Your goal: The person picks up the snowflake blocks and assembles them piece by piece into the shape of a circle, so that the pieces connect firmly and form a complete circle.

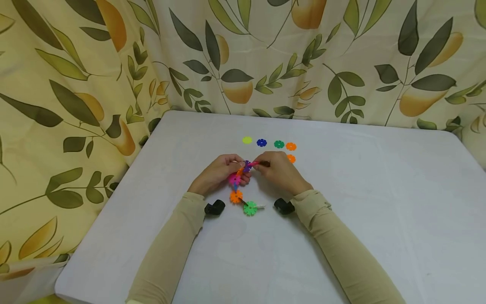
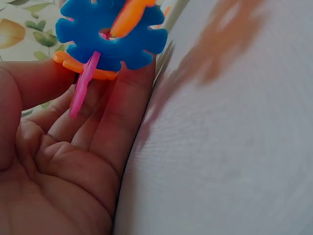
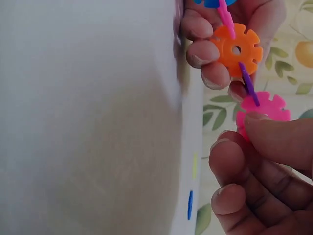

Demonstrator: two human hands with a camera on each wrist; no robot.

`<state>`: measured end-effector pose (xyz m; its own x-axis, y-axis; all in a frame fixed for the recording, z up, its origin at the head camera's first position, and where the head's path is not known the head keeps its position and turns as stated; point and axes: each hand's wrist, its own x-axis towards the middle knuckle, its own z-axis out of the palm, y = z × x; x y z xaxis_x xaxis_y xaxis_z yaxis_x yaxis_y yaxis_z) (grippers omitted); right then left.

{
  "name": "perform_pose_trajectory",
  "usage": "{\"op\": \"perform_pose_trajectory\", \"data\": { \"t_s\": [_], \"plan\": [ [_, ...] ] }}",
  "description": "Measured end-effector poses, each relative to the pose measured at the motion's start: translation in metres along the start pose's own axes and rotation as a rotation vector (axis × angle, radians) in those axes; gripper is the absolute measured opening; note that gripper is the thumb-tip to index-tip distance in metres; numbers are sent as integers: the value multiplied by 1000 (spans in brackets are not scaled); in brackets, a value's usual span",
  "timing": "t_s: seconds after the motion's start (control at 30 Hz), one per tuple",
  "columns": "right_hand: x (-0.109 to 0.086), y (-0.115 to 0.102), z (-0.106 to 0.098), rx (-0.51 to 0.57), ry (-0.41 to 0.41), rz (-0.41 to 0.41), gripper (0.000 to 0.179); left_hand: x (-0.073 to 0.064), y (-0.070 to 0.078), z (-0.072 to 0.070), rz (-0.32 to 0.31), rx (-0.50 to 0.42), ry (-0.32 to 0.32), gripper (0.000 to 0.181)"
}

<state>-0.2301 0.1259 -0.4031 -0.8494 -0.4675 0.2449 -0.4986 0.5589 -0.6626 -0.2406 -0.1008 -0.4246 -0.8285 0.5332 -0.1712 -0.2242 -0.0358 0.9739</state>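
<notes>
A chain of notched plastic snowflake discs hangs from my left hand [image 1: 224, 171], which pinches it by an orange disc [image 3: 234, 51]. Slotted into that orange disc is a purple disc [image 3: 248, 84], seen edge-on in the right wrist view. My right hand [image 1: 281, 171] pinches a pink disc [image 3: 266, 105] between thumb and fingers, and this disc meets the purple one. Below the left hand the chain runs through another pink disc [image 1: 234, 180], a blue disc [image 2: 110, 34] and a second orange disc [image 1: 236, 196] to a light green disc [image 1: 250, 208] with a white disc [image 1: 261, 207] in it.
Loose discs lie on the white table [image 1: 379, 202] beyond the hands: yellow [image 1: 247, 139], dark blue [image 1: 261, 142], green [image 1: 279, 144] and two orange [image 1: 290, 146]. A black device [image 1: 214, 207] sits at each cuff. A leaf-patterned curtain [image 1: 273, 63] borders the table's back and left.
</notes>
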Motion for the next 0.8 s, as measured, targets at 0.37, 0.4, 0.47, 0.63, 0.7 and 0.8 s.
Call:
{"op": "perform_pose_trajectory", "data": {
  "t_s": [0.37,0.4,0.47,0.63,0.7,0.8],
  "plan": [
    [-6,12,-26,-26,48,113,15,1,0,2,-6,-17,109,13],
    [-6,15,-28,-37,63,113,15,1,0,2,-8,-18,118,13],
    [-8,21,-33,-60,92,114,14,0,0,2,-11,-13,129,16],
    [-13,34,-45,-69,140,135,12,-2,1,0,-15,2,127,29],
    [-16,37,-49,-62,138,157,13,-2,1,0,-16,8,121,32],
    [-20,40,-54,-63,120,198,15,-2,1,-2,-15,12,110,32]
  ]
}}
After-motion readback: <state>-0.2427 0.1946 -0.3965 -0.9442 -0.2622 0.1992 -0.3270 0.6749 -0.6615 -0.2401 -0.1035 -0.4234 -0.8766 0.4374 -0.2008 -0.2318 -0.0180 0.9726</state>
